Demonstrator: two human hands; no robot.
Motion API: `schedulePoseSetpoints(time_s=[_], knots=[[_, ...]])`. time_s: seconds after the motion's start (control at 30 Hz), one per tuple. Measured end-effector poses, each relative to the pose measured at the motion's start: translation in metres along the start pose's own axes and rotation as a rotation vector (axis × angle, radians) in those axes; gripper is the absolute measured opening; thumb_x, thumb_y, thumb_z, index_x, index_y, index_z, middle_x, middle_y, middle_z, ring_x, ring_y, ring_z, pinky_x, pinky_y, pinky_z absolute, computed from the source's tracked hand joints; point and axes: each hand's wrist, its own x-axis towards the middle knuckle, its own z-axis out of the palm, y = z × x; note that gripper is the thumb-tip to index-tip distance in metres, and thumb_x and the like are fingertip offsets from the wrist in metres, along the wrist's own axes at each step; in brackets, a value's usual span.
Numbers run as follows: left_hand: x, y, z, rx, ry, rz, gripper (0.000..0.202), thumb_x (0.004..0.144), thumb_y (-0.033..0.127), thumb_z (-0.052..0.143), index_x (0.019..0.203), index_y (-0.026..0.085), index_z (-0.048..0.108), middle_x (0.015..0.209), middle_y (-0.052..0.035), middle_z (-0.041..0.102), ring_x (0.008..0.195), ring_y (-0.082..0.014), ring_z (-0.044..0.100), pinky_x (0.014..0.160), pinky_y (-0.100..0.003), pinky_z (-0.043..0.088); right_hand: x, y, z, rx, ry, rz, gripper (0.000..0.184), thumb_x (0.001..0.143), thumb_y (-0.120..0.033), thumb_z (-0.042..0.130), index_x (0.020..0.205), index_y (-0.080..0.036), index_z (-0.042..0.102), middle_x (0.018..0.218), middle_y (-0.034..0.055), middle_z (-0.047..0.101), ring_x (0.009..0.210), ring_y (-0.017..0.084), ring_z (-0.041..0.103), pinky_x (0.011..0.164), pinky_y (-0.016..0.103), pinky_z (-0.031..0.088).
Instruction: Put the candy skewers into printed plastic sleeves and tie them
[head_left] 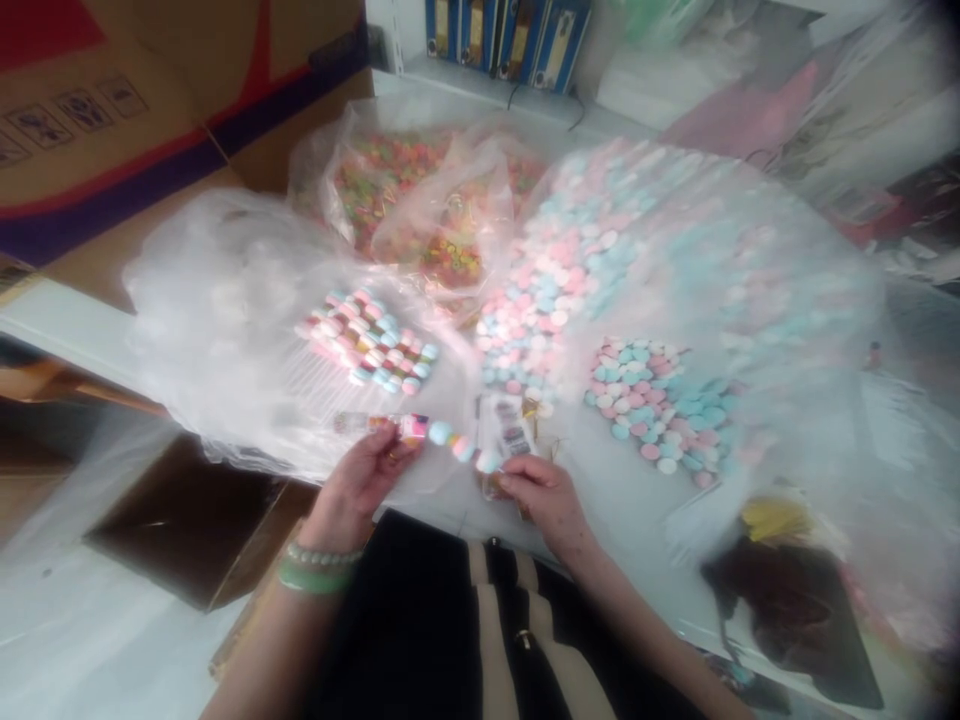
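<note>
Left hand [364, 480]: gripping the pink-labelled packet [412, 427], snug!
Right hand [551, 497]: pinching the pastel string [462, 448], right end!

The strand [462, 449] mixes pale blue, pink and yellow. Just left of the strand, the packet [412, 427] is pink and white; beyond it to the left, the rows [379, 345] mix pink, white, pale blue and brown. Right of the strand, the loose discs [649, 395] are pink, white and turquoise. Nearer than the strand, the garment [405, 620] is black with beige stripes.
</note>
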Motion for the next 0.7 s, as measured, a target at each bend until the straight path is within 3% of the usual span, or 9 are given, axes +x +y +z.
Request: schedulePoseSetpoints(time_s=[0.17,0.47,0.7], knots=[[-0.0015,0.0001,0.0037,-0.032,0.051,-0.011,0.029,0.097,0.012,0.048,0.072,0.015,0.063,0.059,-0.0032,0.069,0.051,-0.0156,0.068,0.065,-0.033,0.064,-0.0043,-0.0056,-0.0020,0.050,0.031,-0.040,0.014,0.073,-0.030,0.066,0.064,-0.020,0.066,0.058,-0.0030,0.054,0.056,0.012,0.046,0.053,0.025,0.034],[-0.0068,-0.0026,0.0074,0.014,-0.085,-0.039,0.035,0.100,0.017,0.044,0.073,0.014,0.065,0.066,-0.0081,0.074,0.059,-0.0174,0.072,0.071,-0.034,0.063,-0.0046,-0.0062,0.0012,0.034,-0.011,-0.104,0.012,0.076,-0.032,0.066,0.071,-0.021,0.070,0.071,0.0017,0.067,0.065,0.016,0.056,0.055,0.026,0.040],[-0.0060,-0.0026,0.0044,0.038,-0.150,-0.114,0.038,0.100,0.017,0.041,0.074,0.012,0.069,0.065,-0.0101,0.074,0.061,-0.0196,0.072,0.073,-0.038,0.063,-0.0039,-0.0075,0.0015,0.036,0.004,-0.076,0.011,0.075,-0.030,0.066,0.068,-0.022,0.070,0.065,-0.0010,0.063,0.060,0.014,0.051,0.054,0.026,0.039]])
